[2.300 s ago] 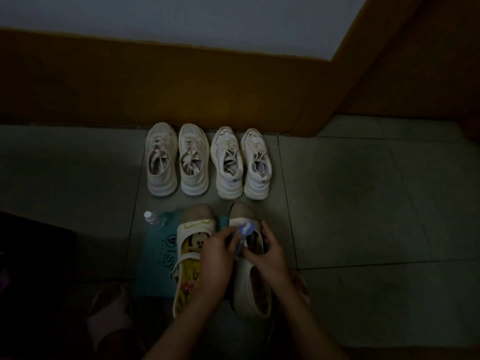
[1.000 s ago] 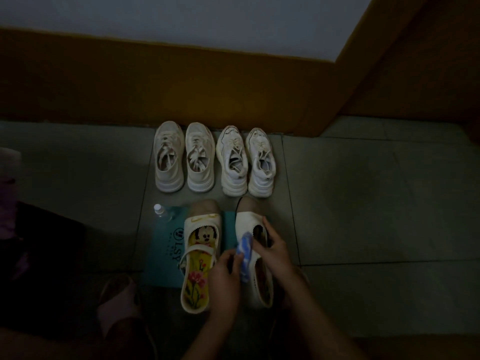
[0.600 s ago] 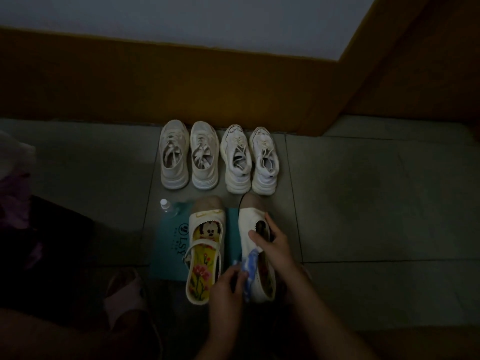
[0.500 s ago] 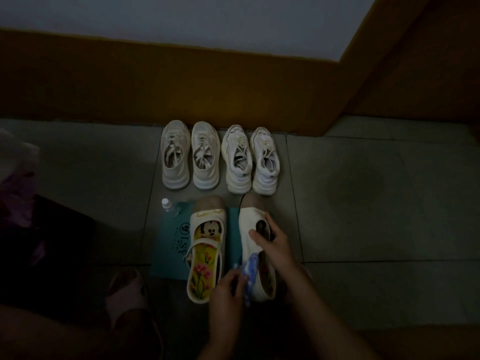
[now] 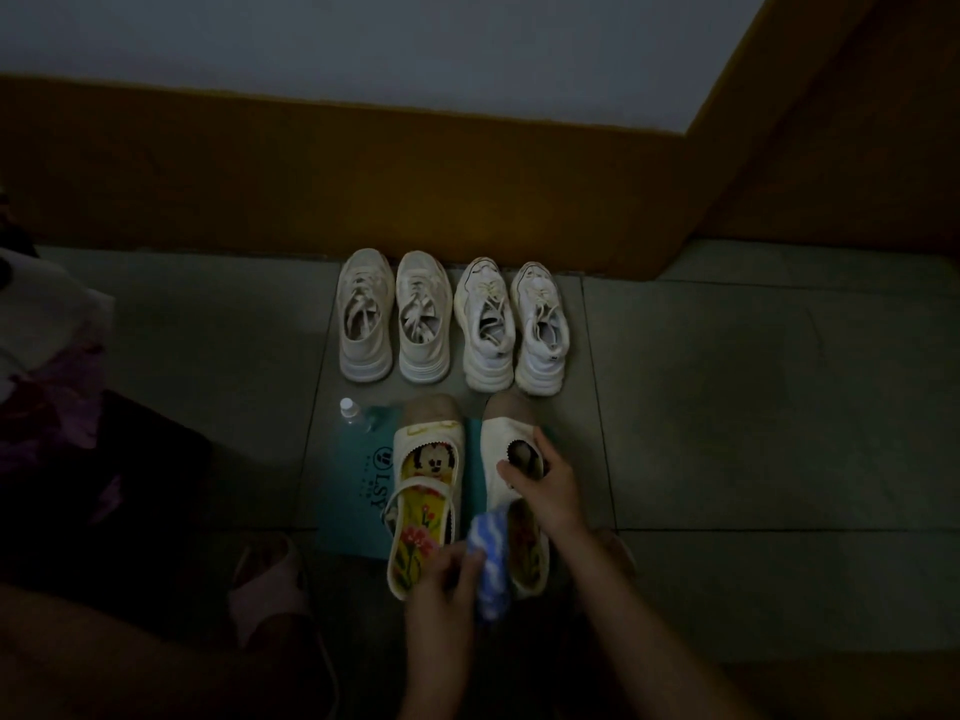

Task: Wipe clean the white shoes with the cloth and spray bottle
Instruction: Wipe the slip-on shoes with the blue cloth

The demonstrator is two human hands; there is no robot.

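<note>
I am crouched over a grey tiled floor (image 5: pixel 727 407), with an orange-brown wall band (image 5: pixel 311 189) across the far side. A teal mat (image 5: pixel 353 506) lies in front of me; its dark print runs sideways and looks like "LSY" under a round logo. Any smaller lettering is too dim to read.

Against the wall band stand two pairs of white sneakers, the left pair (image 5: pixel 395 319) just beside the right pair (image 5: pixel 511 330). No brand mark on them is legible.

On the mat sit my two white shoes. The left shoe (image 5: pixel 426 491) has an insole printed with a cartoon mouse face and flowers. My right hand (image 5: pixel 543 485) grips the right shoe (image 5: pixel 498 439) at its opening, thumb on the upper. My left hand (image 5: pixel 441 579) pinches the blue-and-white striped cloth (image 5: pixel 488 563) against that shoe's inner side near the heel.

The white-capped bottle (image 5: pixel 353 412) stands at the mat's far left corner; I see no label on it.
</note>
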